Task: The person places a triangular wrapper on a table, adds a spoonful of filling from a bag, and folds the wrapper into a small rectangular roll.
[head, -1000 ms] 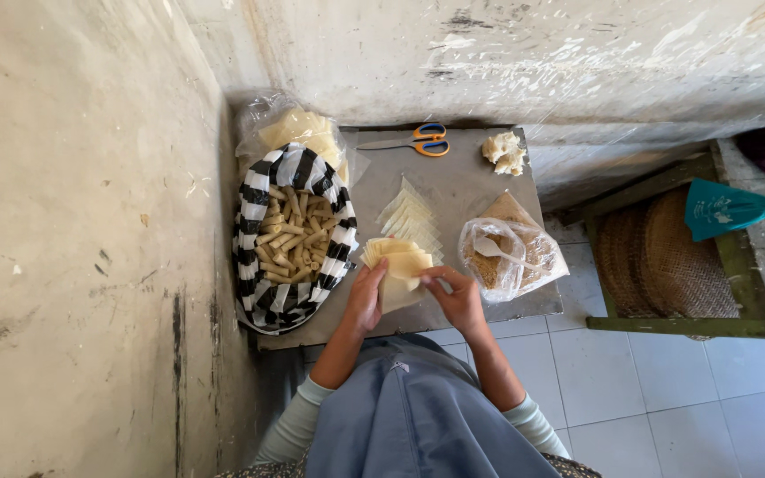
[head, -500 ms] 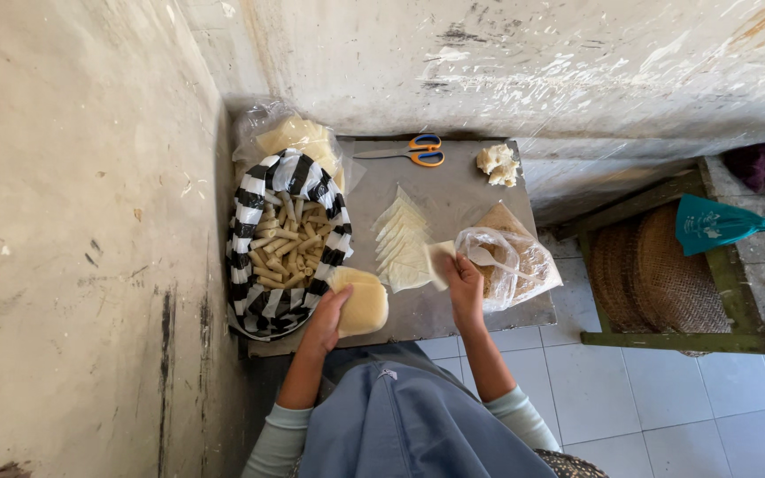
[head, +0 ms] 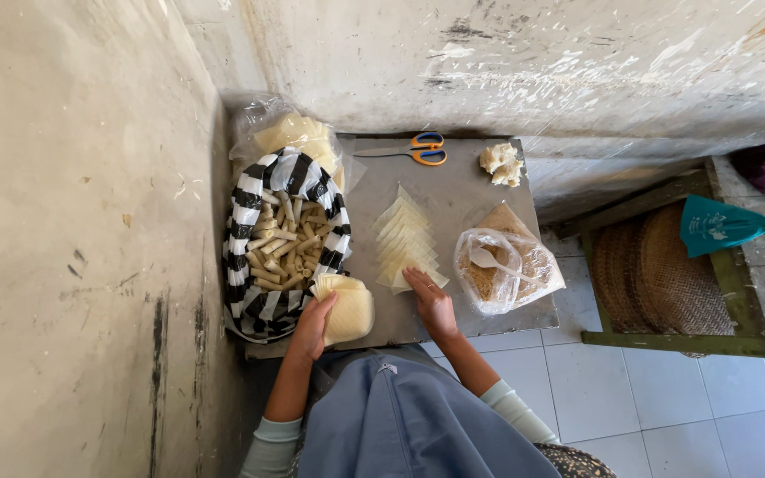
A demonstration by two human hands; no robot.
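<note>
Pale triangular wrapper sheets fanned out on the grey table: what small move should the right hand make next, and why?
Probably pinch up the nearest sheet. The right hand already rests fingers-down on the near end of the fanned pale triangular wrapper sheets, while the left hand holds a stack of pale wrappers beside the black-and-white striped bag of rolled pieces. The clear bag of brown filling lies close right.

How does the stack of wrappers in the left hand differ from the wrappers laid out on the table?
The stack of wrappers is bunched in one thick pile, held by the left hand; the laid-out wrappers lie flat on the table, fanned in an overlapping row. The stack sits at the table's near edge beside the striped bag; the row lies mid-table, touched by the right hand. Both are thin, pale yellow sheets.
</note>
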